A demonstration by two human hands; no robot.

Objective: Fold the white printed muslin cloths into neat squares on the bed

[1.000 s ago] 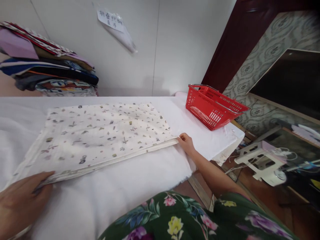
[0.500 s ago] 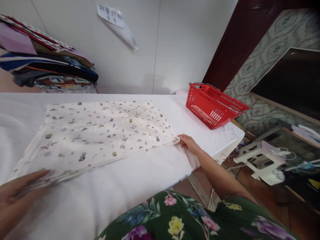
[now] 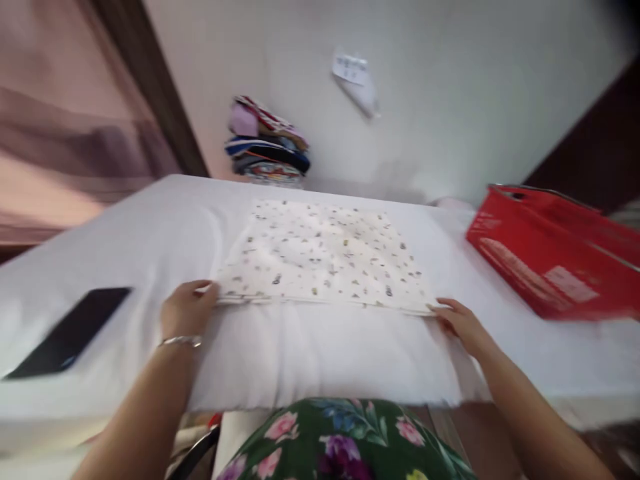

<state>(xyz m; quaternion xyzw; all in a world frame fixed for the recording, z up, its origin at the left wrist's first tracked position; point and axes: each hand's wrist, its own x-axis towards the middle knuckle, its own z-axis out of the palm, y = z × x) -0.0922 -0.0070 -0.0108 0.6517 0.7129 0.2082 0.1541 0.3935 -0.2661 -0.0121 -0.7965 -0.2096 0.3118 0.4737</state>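
Note:
A folded white cloth (image 3: 325,257) with a small scattered print lies flat on the white-covered table (image 3: 320,353). My left hand (image 3: 190,307), with a bracelet at the wrist, is closed on the cloth's near left corner. At the near right corner, my right hand (image 3: 460,323) pinches the edge between thumb and fingers. The near edge runs nearly straight between both hands and shows several layers.
A dark phone (image 3: 73,332) lies on the table at the left. A red plastic basket (image 3: 545,257) stands on the right. Behind the table's far edge is a stack of folded fabrics (image 3: 270,143), and a paper label (image 3: 353,70) hangs on the wall.
The view has swung left, bringing the phone and pink curtain into sight. My left hand, blurred at the near left edge before, now grips the corner. My right hand keeps its hold.

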